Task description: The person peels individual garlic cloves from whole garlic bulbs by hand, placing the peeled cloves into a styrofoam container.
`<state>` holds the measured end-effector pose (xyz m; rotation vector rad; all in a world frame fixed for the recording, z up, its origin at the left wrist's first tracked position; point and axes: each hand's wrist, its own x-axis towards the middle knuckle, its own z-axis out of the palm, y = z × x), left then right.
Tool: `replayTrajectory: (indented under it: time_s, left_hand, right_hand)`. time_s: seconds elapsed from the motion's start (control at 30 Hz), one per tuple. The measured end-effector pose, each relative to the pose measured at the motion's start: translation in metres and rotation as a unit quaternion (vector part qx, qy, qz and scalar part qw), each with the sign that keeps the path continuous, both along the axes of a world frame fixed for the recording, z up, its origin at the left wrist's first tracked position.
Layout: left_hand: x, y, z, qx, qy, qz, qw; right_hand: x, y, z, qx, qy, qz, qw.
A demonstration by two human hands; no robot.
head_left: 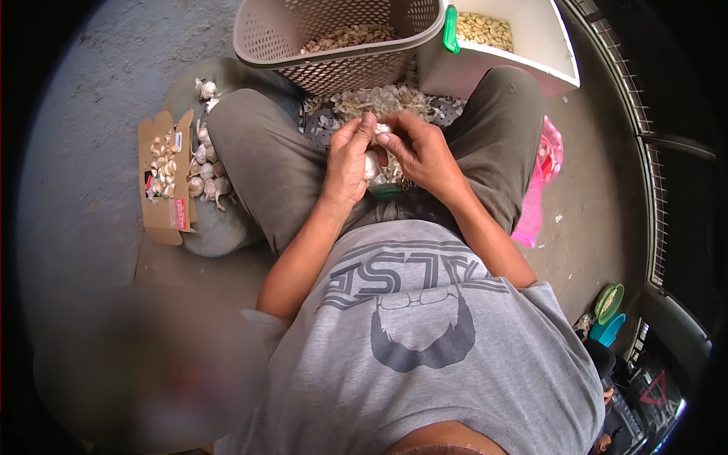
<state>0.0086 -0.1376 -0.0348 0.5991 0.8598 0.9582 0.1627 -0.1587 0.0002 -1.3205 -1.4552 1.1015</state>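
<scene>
Both my hands meet between my knees over a heap of papery garlic skins. My left hand cups a white garlic bulb. My right hand pinches at the top of the same bulb with its fingertips. Most of the bulb is hidden by my fingers.
A beige perforated basket with garlic pieces stands ahead, and a white tub of peeled cloves is to its right. A cardboard box and loose garlic bulbs lie at my left knee. A pink bag lies at my right.
</scene>
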Motion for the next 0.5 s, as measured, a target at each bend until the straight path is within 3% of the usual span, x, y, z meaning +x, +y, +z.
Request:
replayTrajectory:
  time_s: [0.27, 0.5]
  left_hand:
    - [0.01, -0.005, 0.0, 0.04, 0.001, 0.003, 0.999]
    - [0.003, -0.007, -0.003, 0.04, -0.027, -0.009, 0.999]
  right_hand:
    - [0.001, 0.002, -0.024, 0.059, -0.013, -0.063, 0.996]
    - [-0.001, 0.002, -0.01, -0.012, -0.016, -0.003, 1.0]
